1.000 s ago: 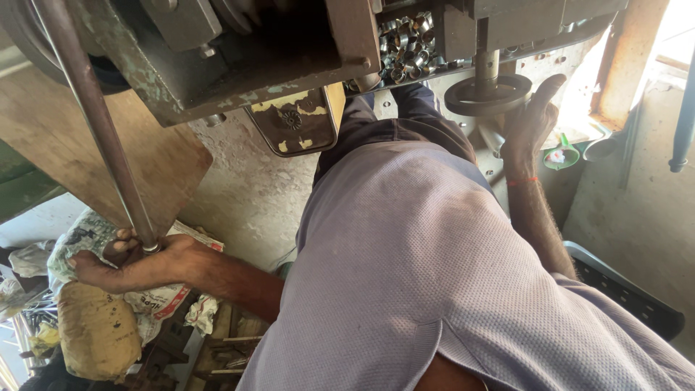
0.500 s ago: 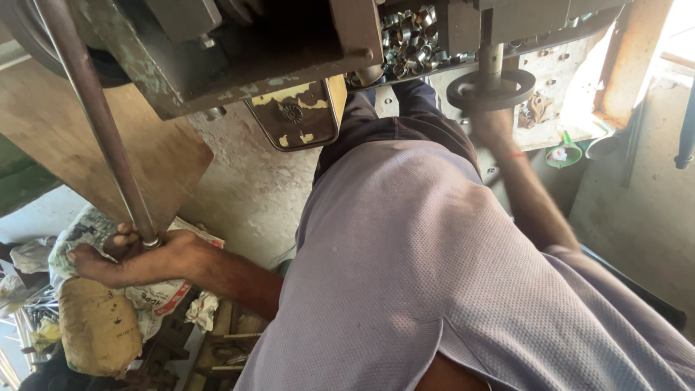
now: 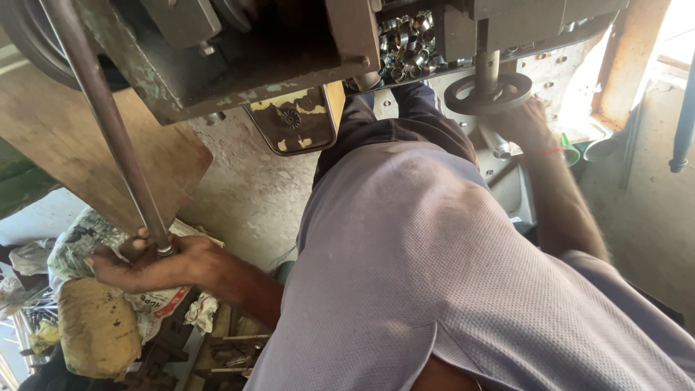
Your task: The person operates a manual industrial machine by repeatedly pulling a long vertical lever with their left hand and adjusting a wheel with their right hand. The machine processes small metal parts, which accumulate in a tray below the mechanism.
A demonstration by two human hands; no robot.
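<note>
Left hand [image 3: 156,261] holds a closed grip on the press lever [image 3: 108,123] while the right hand [image 3: 525,123], grip unclear, reaches under the handwheel [image 3: 486,93].

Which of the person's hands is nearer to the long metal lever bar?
The left hand grips the lower end of the lever bar. The right hand is far across, under the round handwheel.

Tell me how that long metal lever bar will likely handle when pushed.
The lever bar looks like solid steel, so probably stiff and heavy. Its smooth round surface may slip in the left hand gripping its end.
</note>
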